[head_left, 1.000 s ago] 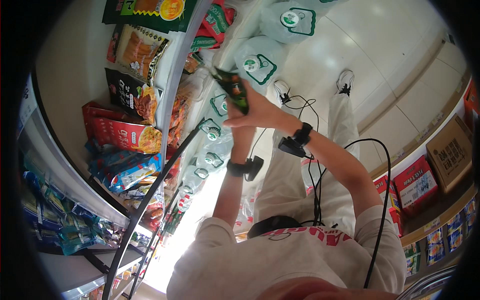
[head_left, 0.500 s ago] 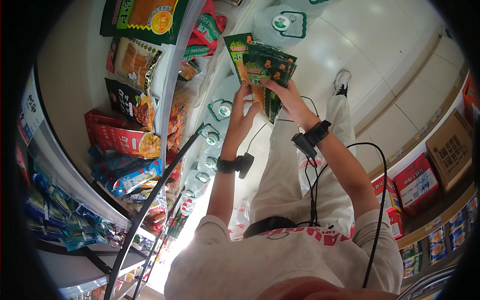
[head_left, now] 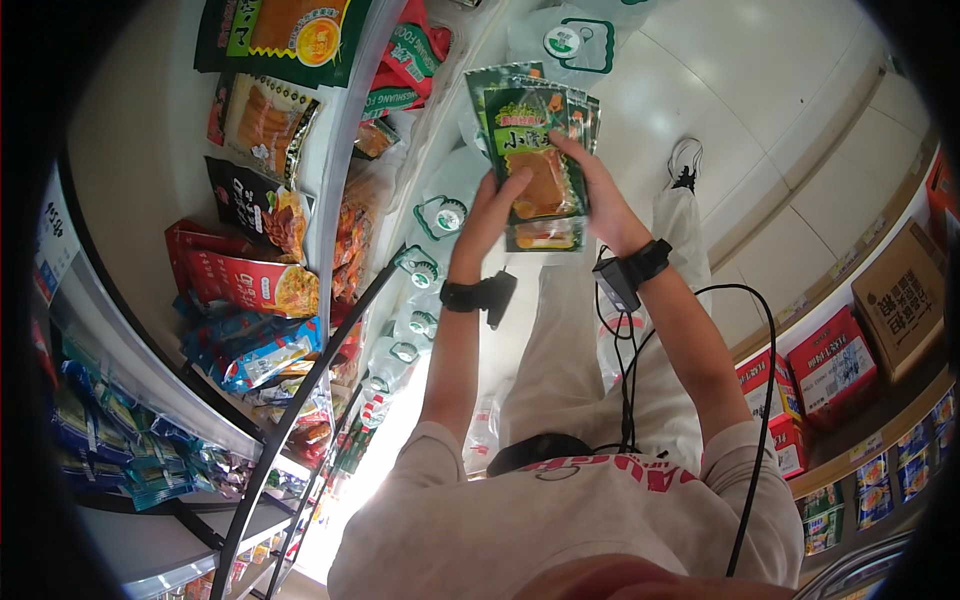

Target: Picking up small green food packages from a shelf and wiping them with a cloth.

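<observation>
Held out in front of me over the floor is a stack of flat green snack packets (head_left: 540,185), with a clear window showing orange-brown food on the top one. My left hand (head_left: 488,215) grips the stack's left edge, its thumb lying on the front. Along the right edge, my right hand (head_left: 603,205) is closed on the same stack, thumb on the top packet. Several packets fan out behind the front one, and the fingers underneath are hidden. A matching larger green packet (head_left: 290,40) lies on the shelf at the upper left.
Shelves at left carry a black packet (head_left: 258,208), a red packet (head_left: 245,270) and blue packets (head_left: 255,355). Large clear water bottles (head_left: 440,215) stand along the shelf's foot. Red boxes (head_left: 832,365) and a brown carton (head_left: 900,300) line the right shelf. A black cable (head_left: 765,330) loops beside my right arm.
The packets have turned from a tilted, face-down fan to a more even upright stack, the top one's printed front showing. My left thumb has moved onto the front.
</observation>
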Demonstrator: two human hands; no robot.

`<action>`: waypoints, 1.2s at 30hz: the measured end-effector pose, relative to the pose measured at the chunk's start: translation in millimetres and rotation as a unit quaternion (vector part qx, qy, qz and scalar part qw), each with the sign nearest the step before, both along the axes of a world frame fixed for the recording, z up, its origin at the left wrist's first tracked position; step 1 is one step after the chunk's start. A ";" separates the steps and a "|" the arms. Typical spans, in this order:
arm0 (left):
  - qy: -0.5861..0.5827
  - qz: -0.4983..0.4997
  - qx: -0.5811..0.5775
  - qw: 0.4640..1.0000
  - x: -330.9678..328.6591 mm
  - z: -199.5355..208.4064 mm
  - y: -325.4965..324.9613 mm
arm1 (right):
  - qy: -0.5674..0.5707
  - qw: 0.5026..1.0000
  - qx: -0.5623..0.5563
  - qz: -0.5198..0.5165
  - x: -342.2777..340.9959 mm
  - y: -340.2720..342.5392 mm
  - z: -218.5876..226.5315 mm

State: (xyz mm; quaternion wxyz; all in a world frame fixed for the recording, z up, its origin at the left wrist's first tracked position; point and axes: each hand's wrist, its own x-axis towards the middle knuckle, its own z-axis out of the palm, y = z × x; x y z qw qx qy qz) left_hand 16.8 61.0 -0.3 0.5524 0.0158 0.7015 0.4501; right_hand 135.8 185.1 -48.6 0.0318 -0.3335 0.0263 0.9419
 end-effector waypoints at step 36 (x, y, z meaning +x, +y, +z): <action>0.473 0.074 -0.070 0.875 -147.6 -109.2 19.4 | -0.044 0.988 0.146 0.034 49.1 16.7 -13.3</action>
